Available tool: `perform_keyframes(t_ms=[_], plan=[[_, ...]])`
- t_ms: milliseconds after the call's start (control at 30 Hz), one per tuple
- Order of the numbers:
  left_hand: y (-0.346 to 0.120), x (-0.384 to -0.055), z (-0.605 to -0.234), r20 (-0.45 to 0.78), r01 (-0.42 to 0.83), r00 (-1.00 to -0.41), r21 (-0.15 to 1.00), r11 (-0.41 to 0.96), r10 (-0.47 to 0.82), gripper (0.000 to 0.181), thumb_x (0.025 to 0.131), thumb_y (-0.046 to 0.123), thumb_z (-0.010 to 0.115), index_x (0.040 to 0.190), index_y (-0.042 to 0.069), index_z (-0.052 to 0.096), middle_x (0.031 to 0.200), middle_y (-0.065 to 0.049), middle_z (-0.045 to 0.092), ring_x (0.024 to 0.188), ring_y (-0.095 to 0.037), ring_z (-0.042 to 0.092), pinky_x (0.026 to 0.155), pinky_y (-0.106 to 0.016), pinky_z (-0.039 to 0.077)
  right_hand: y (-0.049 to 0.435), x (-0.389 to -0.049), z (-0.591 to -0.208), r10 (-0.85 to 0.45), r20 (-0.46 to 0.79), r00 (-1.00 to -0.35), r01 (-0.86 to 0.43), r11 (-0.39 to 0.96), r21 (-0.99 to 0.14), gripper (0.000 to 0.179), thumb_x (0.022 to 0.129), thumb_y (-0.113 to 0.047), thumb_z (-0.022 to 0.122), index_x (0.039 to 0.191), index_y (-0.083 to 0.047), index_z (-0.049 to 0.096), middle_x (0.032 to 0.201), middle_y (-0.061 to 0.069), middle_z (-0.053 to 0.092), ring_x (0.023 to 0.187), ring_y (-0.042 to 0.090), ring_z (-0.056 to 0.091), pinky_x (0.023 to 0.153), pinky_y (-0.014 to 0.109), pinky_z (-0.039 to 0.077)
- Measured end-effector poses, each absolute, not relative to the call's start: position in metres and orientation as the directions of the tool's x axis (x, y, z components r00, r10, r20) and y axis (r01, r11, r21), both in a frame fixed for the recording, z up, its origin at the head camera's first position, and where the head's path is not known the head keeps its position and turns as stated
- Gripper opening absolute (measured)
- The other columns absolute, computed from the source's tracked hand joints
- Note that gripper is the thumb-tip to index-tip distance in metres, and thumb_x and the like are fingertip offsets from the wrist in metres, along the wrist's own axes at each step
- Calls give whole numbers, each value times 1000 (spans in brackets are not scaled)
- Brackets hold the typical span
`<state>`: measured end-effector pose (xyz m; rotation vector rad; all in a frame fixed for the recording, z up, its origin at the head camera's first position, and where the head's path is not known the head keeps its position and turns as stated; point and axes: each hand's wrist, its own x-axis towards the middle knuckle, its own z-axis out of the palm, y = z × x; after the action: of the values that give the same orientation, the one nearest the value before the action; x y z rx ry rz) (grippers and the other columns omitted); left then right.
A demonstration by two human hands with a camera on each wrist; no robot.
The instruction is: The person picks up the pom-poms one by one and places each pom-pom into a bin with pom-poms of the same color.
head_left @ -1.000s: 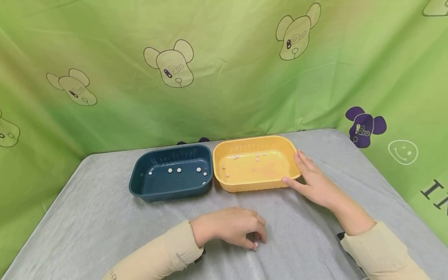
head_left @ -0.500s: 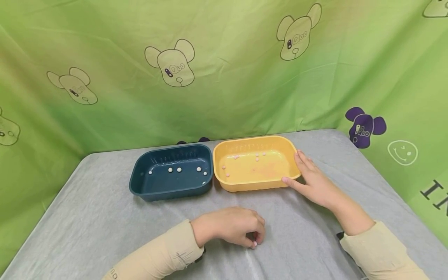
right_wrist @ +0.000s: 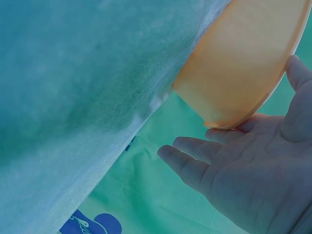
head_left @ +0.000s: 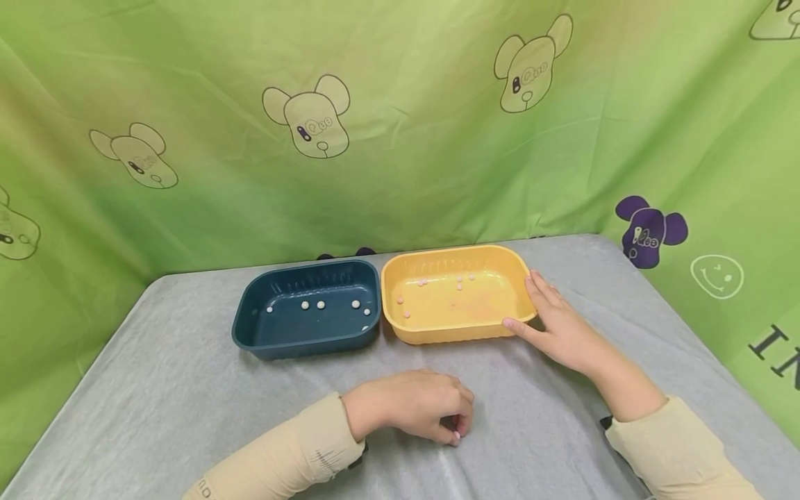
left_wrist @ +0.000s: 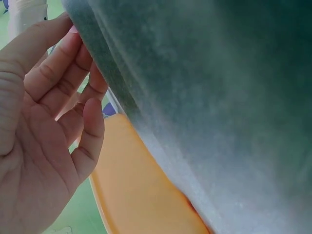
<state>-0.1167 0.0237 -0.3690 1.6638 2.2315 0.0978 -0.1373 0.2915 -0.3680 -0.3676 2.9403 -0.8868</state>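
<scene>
My left hand [head_left: 419, 406] is low over the grey cloth in front of the yellow basin [head_left: 462, 335], fingers bent downward. Between its thumb and index fingertips it pinches a small pink ball [head_left: 457, 435], of which only a sliver shows; the left wrist view has the pink ball [left_wrist: 73, 29] at the fingertips too. At the yellow basin's right end, my right hand [head_left: 565, 333] rests with fairly straight fingers, thumb at the front rim and fingertips along the side. Several pink balls [head_left: 407, 314] lie inside this basin.
A dark blue basin [head_left: 306, 345] stands directly left of the yellow one, with several white balls [head_left: 321, 305] on its floor. Grey cloth [head_left: 156, 389] covers the table. Behind and to the right hangs a green printed curtain [head_left: 412, 153].
The left thumb and fingertips have drawn slightly closer together at the pink ball. The right hand stays at the yellow basin, and the head view has shifted a little.
</scene>
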Motion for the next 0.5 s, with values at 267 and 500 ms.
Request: perform_keyframes(t_ms=[267, 500], plan=[[19, -115, -367, -197, 917, -241, 274, 289, 950, 9, 90, 31, 74, 86, 25, 69, 87, 18, 58, 84, 6, 49, 73, -8, 38, 291, -137, -370, -239, 20, -971, -210, 805, -556, 96, 98, -52, 55, 157, 5, 5, 165, 25, -4, 147, 58, 4, 116, 70, 10], [15, -114, -359, -181, 909, -256, 288, 300, 950, 7, 90, 30, 74, 88, 25, 70, 89, 19, 61, 87, 6, 51, 74, -8, 40, 292, -138, -370, -237, 18, -971, -207, 806, -554, 96, 98, -52, 54, 157, 5, 4, 165, 25, -4, 146, 58, 4, 116, 70, 10]])
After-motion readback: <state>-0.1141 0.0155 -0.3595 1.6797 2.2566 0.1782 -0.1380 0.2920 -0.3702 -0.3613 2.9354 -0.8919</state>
